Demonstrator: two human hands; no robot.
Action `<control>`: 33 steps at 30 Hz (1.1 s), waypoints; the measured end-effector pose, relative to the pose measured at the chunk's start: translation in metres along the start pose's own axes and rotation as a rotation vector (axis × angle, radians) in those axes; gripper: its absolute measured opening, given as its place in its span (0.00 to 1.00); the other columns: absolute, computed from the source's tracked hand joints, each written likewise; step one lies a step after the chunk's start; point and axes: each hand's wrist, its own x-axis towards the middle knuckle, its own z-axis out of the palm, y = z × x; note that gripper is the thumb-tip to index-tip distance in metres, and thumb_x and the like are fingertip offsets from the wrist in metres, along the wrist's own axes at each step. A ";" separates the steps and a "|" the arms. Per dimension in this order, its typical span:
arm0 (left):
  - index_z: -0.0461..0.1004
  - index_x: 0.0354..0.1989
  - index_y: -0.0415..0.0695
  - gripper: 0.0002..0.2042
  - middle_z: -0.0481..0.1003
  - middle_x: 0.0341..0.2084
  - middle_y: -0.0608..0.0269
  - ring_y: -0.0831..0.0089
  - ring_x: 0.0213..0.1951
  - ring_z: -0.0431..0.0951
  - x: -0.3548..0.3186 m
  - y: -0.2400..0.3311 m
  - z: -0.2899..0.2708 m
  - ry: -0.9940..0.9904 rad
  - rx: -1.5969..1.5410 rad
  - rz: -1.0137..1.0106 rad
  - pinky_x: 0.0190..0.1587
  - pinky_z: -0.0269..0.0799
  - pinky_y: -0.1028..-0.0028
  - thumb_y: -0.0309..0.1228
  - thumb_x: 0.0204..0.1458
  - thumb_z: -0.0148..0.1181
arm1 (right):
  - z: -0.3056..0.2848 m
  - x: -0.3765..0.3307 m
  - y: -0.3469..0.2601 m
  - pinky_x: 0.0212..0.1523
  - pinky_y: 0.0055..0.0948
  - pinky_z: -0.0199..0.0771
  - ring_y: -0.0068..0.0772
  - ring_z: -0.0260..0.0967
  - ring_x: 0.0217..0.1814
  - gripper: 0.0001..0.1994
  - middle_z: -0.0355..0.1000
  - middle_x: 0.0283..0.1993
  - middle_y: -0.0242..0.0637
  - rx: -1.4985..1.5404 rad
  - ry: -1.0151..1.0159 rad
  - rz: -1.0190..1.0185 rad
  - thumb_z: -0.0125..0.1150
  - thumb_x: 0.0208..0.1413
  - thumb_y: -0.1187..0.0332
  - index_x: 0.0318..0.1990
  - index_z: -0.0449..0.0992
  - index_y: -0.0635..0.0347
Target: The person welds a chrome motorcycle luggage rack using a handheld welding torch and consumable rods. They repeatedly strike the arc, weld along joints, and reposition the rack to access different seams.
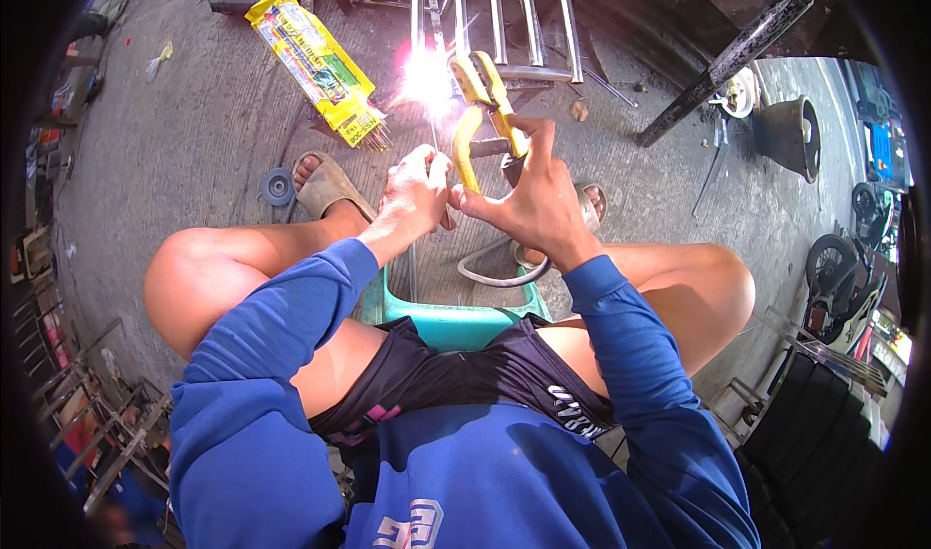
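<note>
My right hand grips a yellow welding electrode holder by its handle. My left hand is closed right beside it, steadying the holder or the thin rod; which one I cannot tell. A bright white arc with sparks burns at the base of a shiny steel tube frame lying on the concrete in front of me. I sit low on a teal plastic stool, knees spread, in blue sleeves and dark shorts.
A yellow packet of welding rods lies open on the concrete to the left, beside my sandalled foot. A dark steel bar leans at the upper right. A black bucket and wheels stand right; metal frames lie lower left.
</note>
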 end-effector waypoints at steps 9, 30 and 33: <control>0.74 0.47 0.38 0.14 0.81 0.21 0.47 0.58 0.17 0.81 0.001 -0.001 0.003 -0.001 -0.208 -0.065 0.24 0.76 0.59 0.38 0.71 0.51 | 0.000 0.000 -0.001 0.49 0.43 0.82 0.48 0.80 0.47 0.56 0.74 0.49 0.56 0.015 0.029 0.029 0.85 0.40 0.42 0.65 0.55 0.69; 0.74 0.52 0.41 0.15 0.83 0.29 0.52 0.66 0.21 0.85 -0.002 0.011 -0.001 -0.070 -0.304 -0.164 0.23 0.81 0.69 0.39 0.73 0.48 | 0.000 0.002 -0.004 0.46 0.51 0.82 0.64 0.82 0.41 0.51 0.78 0.37 0.61 0.016 -0.026 0.064 0.83 0.40 0.48 0.66 0.56 0.64; 0.74 0.52 0.41 0.14 0.83 0.28 0.53 0.67 0.22 0.85 -0.002 0.013 -0.002 -0.088 -0.317 -0.185 0.24 0.81 0.69 0.38 0.72 0.49 | 0.001 0.003 -0.002 0.47 0.51 0.82 0.64 0.82 0.42 0.51 0.79 0.38 0.63 0.016 -0.033 0.059 0.82 0.41 0.48 0.66 0.56 0.65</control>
